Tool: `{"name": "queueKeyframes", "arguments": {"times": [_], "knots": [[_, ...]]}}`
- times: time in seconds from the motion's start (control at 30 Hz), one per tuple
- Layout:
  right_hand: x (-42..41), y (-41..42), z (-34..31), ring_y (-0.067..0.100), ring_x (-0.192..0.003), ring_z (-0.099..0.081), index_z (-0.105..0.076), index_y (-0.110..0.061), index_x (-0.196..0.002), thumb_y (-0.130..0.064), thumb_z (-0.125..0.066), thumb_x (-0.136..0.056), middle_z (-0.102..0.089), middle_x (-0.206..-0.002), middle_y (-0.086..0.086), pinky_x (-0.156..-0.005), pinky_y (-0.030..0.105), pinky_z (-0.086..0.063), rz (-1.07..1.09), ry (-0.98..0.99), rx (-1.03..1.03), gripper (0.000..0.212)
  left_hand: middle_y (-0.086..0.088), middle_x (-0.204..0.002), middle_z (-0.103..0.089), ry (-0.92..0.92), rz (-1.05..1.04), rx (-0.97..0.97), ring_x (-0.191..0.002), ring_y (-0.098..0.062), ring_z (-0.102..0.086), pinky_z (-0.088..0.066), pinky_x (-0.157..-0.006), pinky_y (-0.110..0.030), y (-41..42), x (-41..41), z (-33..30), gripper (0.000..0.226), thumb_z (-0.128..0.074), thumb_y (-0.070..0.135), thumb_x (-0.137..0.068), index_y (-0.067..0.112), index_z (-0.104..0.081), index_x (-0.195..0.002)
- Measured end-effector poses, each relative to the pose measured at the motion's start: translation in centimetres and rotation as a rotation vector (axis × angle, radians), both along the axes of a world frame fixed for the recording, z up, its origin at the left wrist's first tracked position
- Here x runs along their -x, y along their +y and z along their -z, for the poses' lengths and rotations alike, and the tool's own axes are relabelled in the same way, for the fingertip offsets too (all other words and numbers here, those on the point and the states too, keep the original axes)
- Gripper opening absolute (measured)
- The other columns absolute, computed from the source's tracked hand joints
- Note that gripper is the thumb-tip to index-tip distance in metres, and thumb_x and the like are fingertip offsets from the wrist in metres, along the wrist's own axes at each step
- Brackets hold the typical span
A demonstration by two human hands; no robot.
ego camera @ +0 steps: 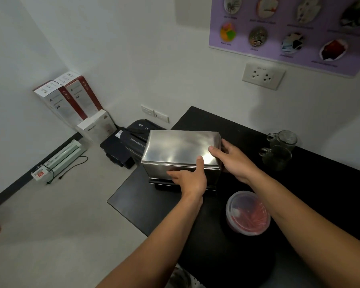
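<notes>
Both clasping shiny rectangular steel box (pixel 179 148), left grip (pixel 190 180) at front, right grip (pixel 235 161) at end, black table (pixel 146 196)

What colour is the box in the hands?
The box is shiny silver, seen best in the head view.

A lidded tub (pixel 247 213) of red contents and two glass mugs (pixel 284 140) stood on a black table (pixel 146 196). On the floor beyond sat a shredder (pixel 138 132), three boxes (pixel 71 100) in the corner and a laminator (pixel 64 154). A purple poster (pixel 279 53) hung above a wall socket (pixel 263 75).
</notes>
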State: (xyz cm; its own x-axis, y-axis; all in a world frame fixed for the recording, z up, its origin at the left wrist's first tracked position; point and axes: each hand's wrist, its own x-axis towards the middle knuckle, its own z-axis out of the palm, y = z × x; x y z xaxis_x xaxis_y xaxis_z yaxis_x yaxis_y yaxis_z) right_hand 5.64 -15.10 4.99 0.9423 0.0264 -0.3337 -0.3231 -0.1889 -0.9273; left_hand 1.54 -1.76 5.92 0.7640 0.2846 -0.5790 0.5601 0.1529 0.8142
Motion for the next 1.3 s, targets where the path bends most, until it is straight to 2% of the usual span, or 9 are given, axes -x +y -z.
{"name": "queueKeyframes", "arguments": {"times": [0.17, 0.33, 0.5, 0.73, 0.83, 0.93, 1.0, 1.13, 1.3], "knots": [[0.3, -0.3, 0.1, 0.012, -0.123, -0.066, -0.056, -0.060, -0.114, -0.038, -0.067, -0.099, -0.069, -0.123, -0.020, -0.112, 0.047, -0.049, -0.012, 0.004, -0.037, 0.029, -0.014, -0.177, 0.004, 0.018, 0.011, -0.033, -0.160, -0.032, -0.020, -0.024, -0.126, -0.041, -0.5, 0.1, 0.1, 0.121, -0.065, 0.055, -0.097, 0.007, 0.026, -0.161], [0.7, -0.2, 0.2, 0.009, -0.128, -0.062, -0.048, -0.035, -0.151, -0.041, -0.066, -0.099, -0.067, -0.136, -0.014, -0.116, 0.043, -0.046, -0.022, -0.018, -0.012, 0.056, -0.016, -0.177, 0.009, 0.020, 0.037, -0.072, -0.162, -0.032, -0.015, -0.021, -0.127, -0.040, -0.7, 0.2, 0.5, 0.119, -0.063, 0.054, -0.099, 0.006, 0.027, -0.160], [1.4, 0.0, 0.1, 0.004, -0.124, -0.060, -0.035, -0.036, -0.159, -0.045, -0.061, -0.101, -0.060, -0.117, -0.031, -0.113, 0.031, -0.043, -0.013, -0.027, -0.002, 0.064, -0.014, -0.177, 0.012, 0.017, 0.038, -0.056, -0.162, -0.031, -0.014, -0.022, -0.127, -0.040, -0.7, 0.6, 0.4, 0.121, -0.065, 0.053, -0.098, 0.009, 0.029, -0.160], [1.1, -0.9, 1.0, 0.013, -0.130, -0.061, -0.045, -0.029, -0.154, -0.037, -0.067, -0.099, -0.063, -0.143, -0.007, -0.116, 0.044, -0.046, -0.021, 0.019, -0.078, 0.060, -0.013, -0.177, 0.013, 0.013, 0.140, -0.046, -0.163, -0.030, -0.010, -0.019, -0.128, -0.039, 0.0, 0.9, 0.7, 0.124, -0.067, 0.052, -0.097, 0.009, 0.031, -0.159], [0.6, -1.2, 1.2, 0.016, -0.129, -0.063, -0.044, -0.028, -0.155, -0.050, -0.073, -0.089, -0.064, -0.143, -0.006, -0.115, 0.046, -0.047, -0.023, 0.049, -0.070, 0.075, -0.014, -0.165, -0.039, 0.066, 0.394, -0.099, -0.152, -0.032, -0.040, -0.035, -0.126, -0.045, 2.6, 1.4, 0.1, 0.120, -0.074, 0.067, -0.084, 0.009, -0.009, -0.167], [0.2, -1.4, 1.5, 0.015, -0.129, -0.062, -0.047, -0.029, -0.154, -0.072, -0.072, -0.071, -0.064, -0.143, -0.007, -0.114, 0.046, -0.046, 0.006, 0.056, -0.019, 0.097, -0.013, -0.115, -0.073, 0.029, 0.880, -0.269, -0.106, -0.030, -0.072, -0.054, -0.108, -0.052, 6.4, 1.0, -1.7, 0.044, -0.066, 0.060, -0.094, 0.022, -0.067, -0.116], [-0.3, -1.1, 1.6, 0.014, -0.126, -0.063, -0.050, -0.029, -0.151, -0.073, -0.070, -0.073, -0.066, -0.139, -0.007, -0.114, 0.044, -0.046, 0.065, 0.042, 0.001, 0.092, -0.016, -0.111, -0.078, -0.136, 1.029, -0.384, -0.103, -0.035, -0.074, -0.058, -0.101, -0.052, 8.0, -0.2, -2.9, 0.040, -0.060, 0.049, -0.101, 0.015, -0.075, -0.113], [-1.7, 0.2, 1.4, 0.013, -0.118, -0.064, -0.056, -0.026, -0.144, -0.060, -0.060, -0.095, -0.067, -0.133, -0.005, -0.102, 0.034, -0.050, 0.180, 0.019, 0.031, 0.060, -0.006, -0.107, -0.080, -0.460, 0.799, -0.436, -0.097, -0.024, -0.076, -0.060, -0.098, -0.044, 7.3, -4.5, -4.4, 0.025, -0.060, 0.030, -0.104, 0.016, -0.073, -0.120], [-3.2, 2.2, 0.8, 0.004, -0.096, -0.065, -0.061, -0.019, -0.137, -0.047, -0.050, -0.105, -0.069, -0.109, -0.006, -0.071, 0.021, -0.047, 0.316, 0.014, -0.011, 0.044, -0.006, -0.135, -0.072, -0.639, 0.881, -0.807, -0.124, -0.020, -0.066, -0.051, -0.109, -0.036, 4.5, -10.4, -4.0, 0.037, -0.053, 0.029, -0.107, 0.013, -0.067, -0.136]]}}
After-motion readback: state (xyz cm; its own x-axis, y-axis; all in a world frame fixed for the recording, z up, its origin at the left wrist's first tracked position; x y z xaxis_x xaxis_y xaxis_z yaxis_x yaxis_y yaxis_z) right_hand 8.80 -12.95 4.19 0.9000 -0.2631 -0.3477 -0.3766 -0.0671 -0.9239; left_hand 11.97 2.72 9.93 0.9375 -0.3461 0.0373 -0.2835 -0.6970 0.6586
